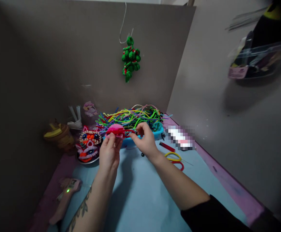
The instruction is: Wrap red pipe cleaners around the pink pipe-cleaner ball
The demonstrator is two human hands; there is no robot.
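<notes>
The left hand (110,150) grasps a pink and red piece (115,128) between thumb and fingers, holding it up in front of a blue tray (130,142). A red strand (129,131) runs from the piece towards the right hand (144,139). That hand's thumb and forefinger are curled at the strand's far end; whether they pinch it, I cannot tell.

Colourful stems (130,116) are heaped in the tray, some poking over its rim. Left of it, a metal bowl (88,163) carries fuzzy animal faces (90,138), stacked one above another, with a brown pot (61,140) behind to the left. A pink glue gun (66,201), its green light lit, lies near the table's left edge. Right of the right hand, a red lighter (167,147) lies near scissors (173,157) with yellow and red handles, on the pale blue table (142,196). A green ornament (130,58) hangs from a wire (123,24) against the back wall.
</notes>
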